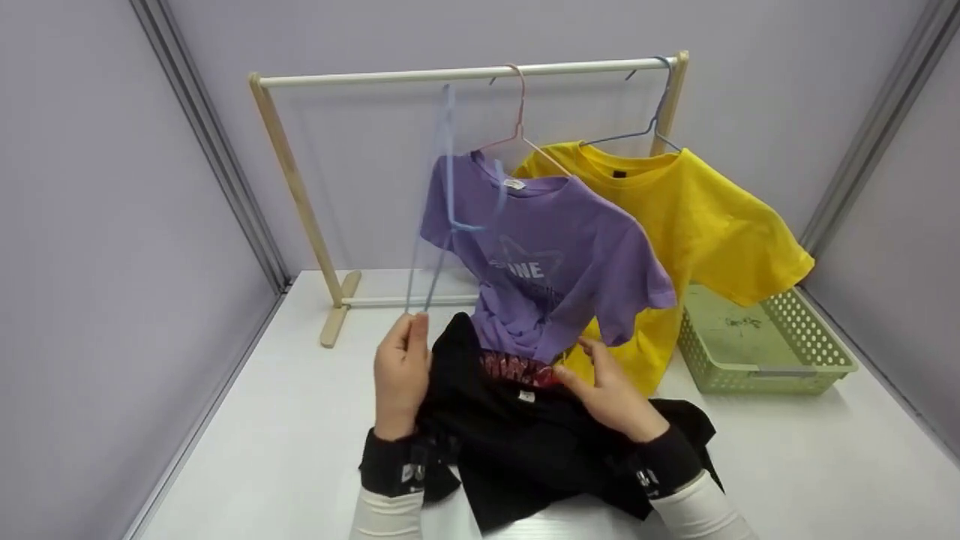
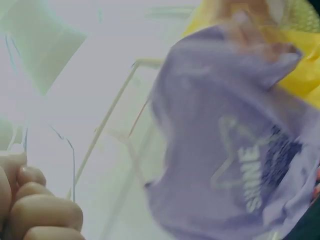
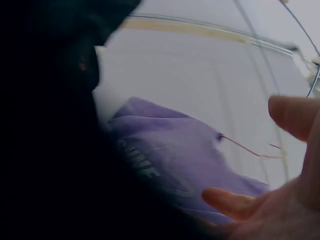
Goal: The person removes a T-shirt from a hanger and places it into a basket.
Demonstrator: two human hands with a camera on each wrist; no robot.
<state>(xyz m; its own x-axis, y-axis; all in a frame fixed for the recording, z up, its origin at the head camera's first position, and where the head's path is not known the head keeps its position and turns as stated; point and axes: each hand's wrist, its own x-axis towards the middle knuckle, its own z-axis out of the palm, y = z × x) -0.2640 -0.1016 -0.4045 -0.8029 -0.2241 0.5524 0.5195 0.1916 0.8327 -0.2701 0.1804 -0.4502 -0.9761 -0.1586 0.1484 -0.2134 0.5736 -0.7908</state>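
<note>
The left hand [image 1: 401, 367] grips a blurred pale blue hanger [image 1: 451, 172], raised before a purple shirt [image 1: 555, 240]. The right hand [image 1: 611, 394], fingers spread, is at the neckline of a black shirt [image 1: 536, 442] on the tabletop [image 1: 292, 442]. Behind, the purple and yellow shirts [image 1: 724, 247] hang from a rack [image 1: 352, 78].

Pale walls [image 1: 765, 112], white tabletop [image 1: 292, 420]

Purple T-shirt [image 2: 195, 110]: lettering [image 2: 250, 176] "SHINE"; smaller script [image 2: 284, 150] below illegible. Black garment [image 1: 540, 439]: red lettering [image 1: 510, 367] unreadable; neck label [image 1: 526, 396] too small to read.
</note>
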